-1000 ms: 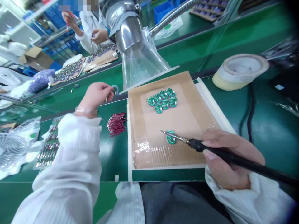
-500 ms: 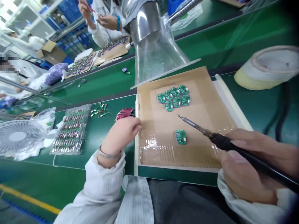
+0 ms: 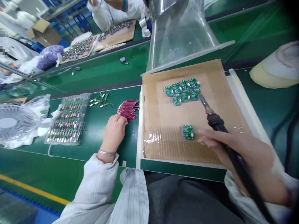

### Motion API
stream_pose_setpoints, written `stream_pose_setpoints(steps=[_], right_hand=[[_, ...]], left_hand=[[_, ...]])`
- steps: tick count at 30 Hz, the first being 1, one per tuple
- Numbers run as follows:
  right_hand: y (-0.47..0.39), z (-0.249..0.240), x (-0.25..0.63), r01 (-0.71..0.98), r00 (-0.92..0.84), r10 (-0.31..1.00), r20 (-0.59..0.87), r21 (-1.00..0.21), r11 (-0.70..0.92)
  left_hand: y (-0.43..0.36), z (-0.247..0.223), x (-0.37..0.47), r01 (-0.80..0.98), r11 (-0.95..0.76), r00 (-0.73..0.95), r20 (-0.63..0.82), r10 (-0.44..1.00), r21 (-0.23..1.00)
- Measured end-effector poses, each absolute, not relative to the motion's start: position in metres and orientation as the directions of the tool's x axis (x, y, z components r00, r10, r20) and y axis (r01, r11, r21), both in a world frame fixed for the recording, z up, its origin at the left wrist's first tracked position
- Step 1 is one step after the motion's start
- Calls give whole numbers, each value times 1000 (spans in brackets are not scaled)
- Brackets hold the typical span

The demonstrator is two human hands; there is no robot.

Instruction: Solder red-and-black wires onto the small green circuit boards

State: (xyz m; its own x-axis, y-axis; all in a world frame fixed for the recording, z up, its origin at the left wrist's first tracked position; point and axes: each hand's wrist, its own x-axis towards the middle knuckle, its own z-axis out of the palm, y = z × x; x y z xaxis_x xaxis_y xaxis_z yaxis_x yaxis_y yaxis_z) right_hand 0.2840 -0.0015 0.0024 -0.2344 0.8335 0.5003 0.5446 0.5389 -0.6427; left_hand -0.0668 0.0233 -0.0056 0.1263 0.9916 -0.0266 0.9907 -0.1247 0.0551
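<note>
My left hand [image 3: 115,129] is at the near edge of a pile of thin red wires [image 3: 128,109], its fingers pinched together on them; how many wires lie between the fingertips is hidden. In my right hand [image 3: 247,152] is a soldering iron [image 3: 216,121] with a black handle, its metal tip pointing away towards a cluster of green circuit boards [image 3: 185,95]. A single circuit board [image 3: 188,132] lies apart on the brown cardboard sheet [image 3: 168,121], just left of my right fingertips.
Small parts with wires [image 3: 101,100] and a clear tray of parts [image 3: 67,119] lie left of the wires, beside a white fan [image 3: 14,119]. A transparent hood [image 3: 179,40] hangs behind the cardboard. A pale roll-shaped object [image 3: 275,68] stands right. A co-worker's sleeve [image 3: 102,15] shows across the bench.
My left hand has moved from the cardboard's left edge to the wire pile. My right hand has shifted left, swinging the soldering iron's tip away towards the board cluster. The view has shifted.
</note>
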Motion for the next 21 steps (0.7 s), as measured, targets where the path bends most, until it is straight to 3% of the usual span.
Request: stream_pose_setpoints(steps=[3,5,7,9,12,16,21], right_hand=[[4,-2,279,675,-410,731,546,-357,645],[7,-7,277,724,-455,753,476,-294,624],[8,-12,276,738,-495,773,397,-279,615],[8,-15,274,718,-523,772,362,-301,627],[7,-17,269,670,-560,754,343,-347,656],[6,-16,263,614,-595,724,350,-384,690],[5,-11,265,560,-468,745,475,-493,666]], left_hand=[[23,-11,-68,983,-176,176,6,984,-51],[23,-14,-71,974,-199,206,64,976,-110],[21,-14,-72,975,-204,215,134,967,-92],[18,-8,-68,977,-212,203,191,960,25],[10,9,-46,917,-252,190,214,958,311],[-1,23,0,700,-386,387,135,912,602],[-4,13,38,613,-297,427,9,904,732]])
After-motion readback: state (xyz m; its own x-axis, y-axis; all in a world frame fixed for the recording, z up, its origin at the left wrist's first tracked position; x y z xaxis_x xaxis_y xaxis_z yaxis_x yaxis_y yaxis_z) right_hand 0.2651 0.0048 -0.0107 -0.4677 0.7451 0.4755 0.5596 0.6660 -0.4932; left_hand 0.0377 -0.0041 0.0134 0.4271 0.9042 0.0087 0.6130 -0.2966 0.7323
